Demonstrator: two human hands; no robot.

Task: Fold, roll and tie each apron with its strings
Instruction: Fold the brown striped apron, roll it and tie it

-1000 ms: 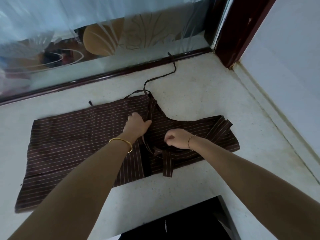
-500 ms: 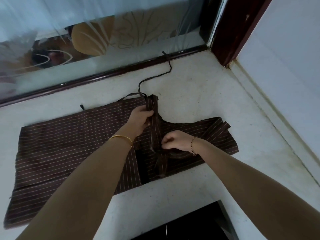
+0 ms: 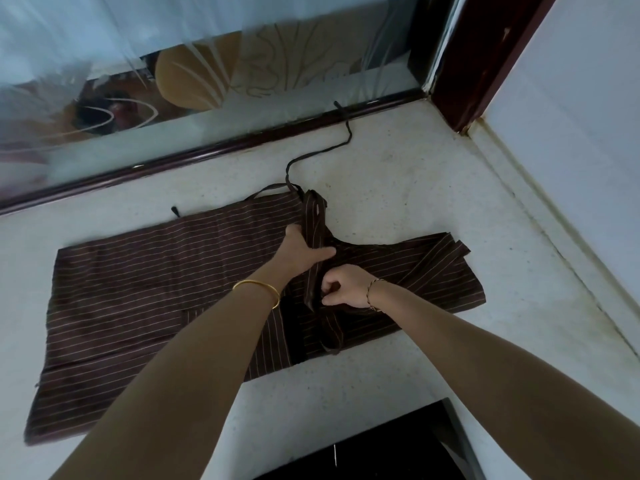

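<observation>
A dark brown apron [image 3: 145, 292] with thin pale stripes lies flat and folded lengthwise on a pale speckled floor. A wide striped strap [image 3: 314, 220] runs across its middle, from the far edge to the near edge. My left hand [image 3: 300, 249] grips this strap near the far edge, thumb laid across it. Just below, my right hand [image 3: 341, 287] pinches the same strap with curled fingers. A thin dark tie string [image 3: 322, 152] snakes from the apron's far edge to the window frame.
A dark wooden window frame [image 3: 207, 155] with patterned glass runs along the far side. A white wall [image 3: 571, 150] and its skirting close off the right. A black object [image 3: 381, 448] sits at the bottom edge near me.
Both hands have gathered the wide strap, which earlier lay loose on the apron, and drawn it into a straight band. My left hand went from resting flat to gripping it.
</observation>
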